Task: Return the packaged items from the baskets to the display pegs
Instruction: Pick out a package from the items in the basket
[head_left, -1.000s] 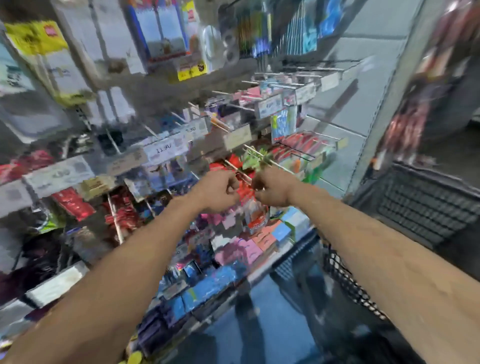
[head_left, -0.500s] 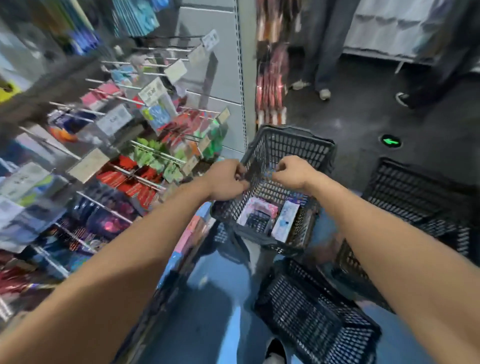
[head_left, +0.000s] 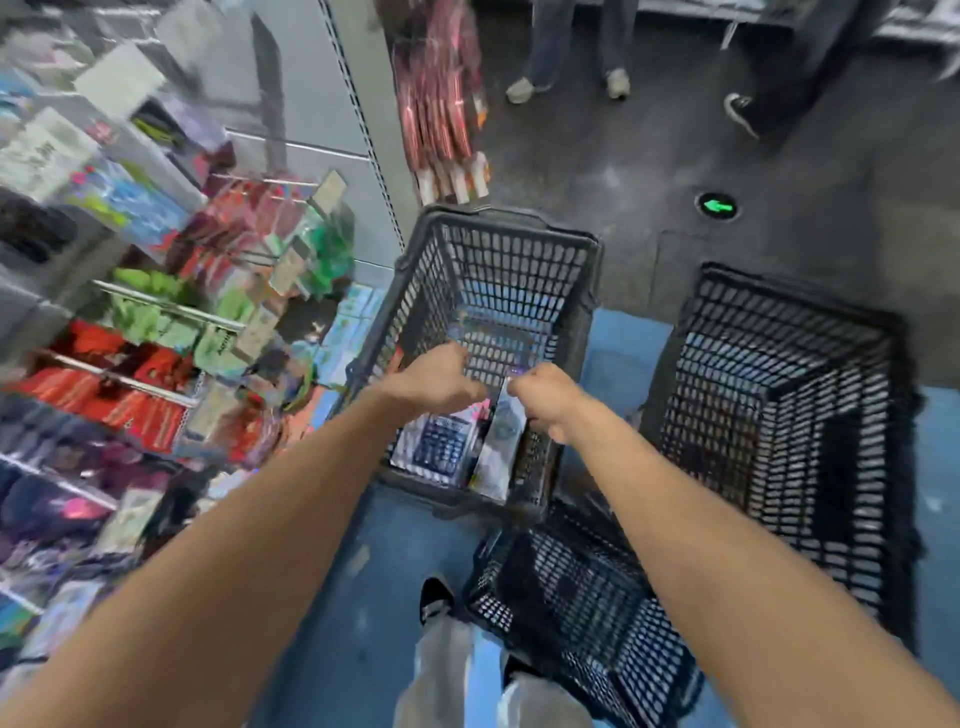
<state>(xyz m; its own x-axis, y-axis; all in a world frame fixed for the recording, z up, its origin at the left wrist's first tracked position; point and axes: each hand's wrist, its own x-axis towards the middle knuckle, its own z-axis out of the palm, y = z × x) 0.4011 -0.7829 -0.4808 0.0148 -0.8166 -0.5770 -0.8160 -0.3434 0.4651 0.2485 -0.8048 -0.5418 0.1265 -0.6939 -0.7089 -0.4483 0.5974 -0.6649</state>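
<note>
From the head view, the left hand (head_left: 435, 378) and right hand (head_left: 546, 396) sit near each other with fingers curled, over the black plastic mesh basket (head_left: 500, 224). Blur hides whether either hand grips anything. The packaged blue calculator (head_left: 441, 446) and the slim white packet (head_left: 497, 447) lie in the basket just beneath them.

Dim, even indoor light seems to come from overhead: the dark floor (head_left: 805, 171) is murky around a glowing green arrow marker (head_left: 717, 206), the bare forearms (head_left: 260, 545) are evenly lit, and a soft shadow lies on the grey back panel (head_left: 317, 93). Motion blur smears the packaged items (head_left: 150, 374) on the display pegs (head_left: 171, 306) into streaks of colour, worst on the far-left pegs, while the mesh of the middle basket (head_left: 519, 270) is fairly sharp. The wide lens bows the shelf upright (head_left: 374, 171) and stretches both forearms toward the lower corners
</note>
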